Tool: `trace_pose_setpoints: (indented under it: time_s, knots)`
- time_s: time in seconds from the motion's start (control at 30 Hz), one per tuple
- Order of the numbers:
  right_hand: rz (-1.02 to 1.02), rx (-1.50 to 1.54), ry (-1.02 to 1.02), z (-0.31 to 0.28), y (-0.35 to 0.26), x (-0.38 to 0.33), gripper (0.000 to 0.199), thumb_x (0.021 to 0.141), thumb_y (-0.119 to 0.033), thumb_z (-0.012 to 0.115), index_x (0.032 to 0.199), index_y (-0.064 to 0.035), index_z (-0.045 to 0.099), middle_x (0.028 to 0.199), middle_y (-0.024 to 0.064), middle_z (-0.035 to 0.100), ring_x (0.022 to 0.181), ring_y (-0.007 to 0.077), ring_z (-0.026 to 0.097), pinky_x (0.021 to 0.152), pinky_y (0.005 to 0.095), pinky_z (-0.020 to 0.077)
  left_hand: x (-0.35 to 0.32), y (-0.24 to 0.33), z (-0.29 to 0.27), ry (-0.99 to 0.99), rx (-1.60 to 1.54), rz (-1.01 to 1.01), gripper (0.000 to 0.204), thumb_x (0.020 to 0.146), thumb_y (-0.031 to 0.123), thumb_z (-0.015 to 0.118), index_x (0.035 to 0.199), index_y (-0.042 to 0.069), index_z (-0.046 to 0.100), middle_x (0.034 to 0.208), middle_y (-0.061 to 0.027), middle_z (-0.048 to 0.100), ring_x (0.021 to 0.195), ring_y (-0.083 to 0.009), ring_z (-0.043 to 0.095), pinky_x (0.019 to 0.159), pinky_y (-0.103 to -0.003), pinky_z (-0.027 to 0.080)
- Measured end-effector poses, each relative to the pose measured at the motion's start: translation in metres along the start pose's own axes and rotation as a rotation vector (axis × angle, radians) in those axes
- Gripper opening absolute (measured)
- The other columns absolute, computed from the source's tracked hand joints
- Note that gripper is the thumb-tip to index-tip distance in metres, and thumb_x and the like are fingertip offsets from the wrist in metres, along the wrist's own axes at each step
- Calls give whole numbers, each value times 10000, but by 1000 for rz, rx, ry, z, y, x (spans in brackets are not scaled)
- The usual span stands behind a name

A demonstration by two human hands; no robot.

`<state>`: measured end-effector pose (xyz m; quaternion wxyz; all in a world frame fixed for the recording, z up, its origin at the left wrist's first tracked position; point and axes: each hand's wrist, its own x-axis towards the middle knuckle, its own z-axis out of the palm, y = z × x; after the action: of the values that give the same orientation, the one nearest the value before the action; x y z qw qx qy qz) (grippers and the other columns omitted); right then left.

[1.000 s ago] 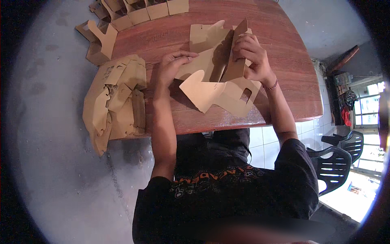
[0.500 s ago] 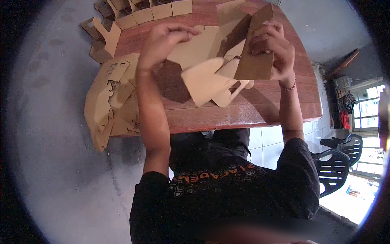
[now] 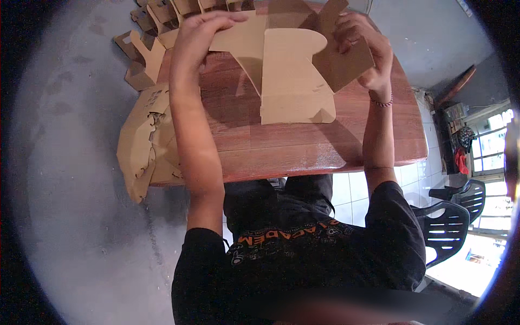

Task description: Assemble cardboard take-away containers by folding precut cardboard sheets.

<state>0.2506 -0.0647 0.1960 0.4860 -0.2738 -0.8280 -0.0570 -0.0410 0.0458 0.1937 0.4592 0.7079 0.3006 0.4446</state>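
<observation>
A large die-cut cardboard sheet (image 3: 290, 76) is spread between my hands over the table, its creased panels partly folded. A rounded flap stands out near its middle, and a wider panel hangs towards me. At its far left edge, my left hand (image 3: 197, 38) grips the board with the fingers over the top and the thumb out of sight. My right hand (image 3: 365, 46) is closed round a folded brown panel on the right side, fingers curled. Shadow hides part of the far panels.
Flat cardboard pieces (image 3: 146, 135) lie stacked at the left of the reddish wooden table (image 3: 271, 154), some overhanging its edge. Several folded cardboard holders (image 3: 143, 59) line the far left. Black plastic chairs (image 3: 447, 227) stand on the tiled floor at right, near a bright window.
Both hands have moved the cardboard sheet farther away, and the left hand has shifted left. The sheet has turned, so the rounded flap and wide panel now face up, more spread out.
</observation>
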Motion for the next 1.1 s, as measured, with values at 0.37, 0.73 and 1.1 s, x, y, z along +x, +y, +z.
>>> trace_pose_setpoints:
  time_s: [0.37,0.73,1.1]
  knots:
    - [328,89,14,36,27,-12,156,793,-41,544,905,24,631,851,161,622,803,286,602,777,347,483,-52,-86,7,-201,-445,217,1081,647,740,750,1389,22,428,1397,-130,492,1264,-215,514,1049,-390,448]
    - [444,-30,-65,44,4,-2,228,788,-44,525,969,34,641,904,199,656,775,350,645,754,386,517,-63,-103,65,-85,-471,294,1283,497,582,920,1479,120,236,1537,-139,303,1433,-309,293,1179,-462,260]
    - [435,41,-195,43,-27,5,197,783,-54,509,932,5,624,772,236,588,676,413,588,633,437,480,-70,-88,77,20,-498,230,1288,537,578,876,1530,125,191,1552,-155,271,1428,-313,281,1178,-461,221]
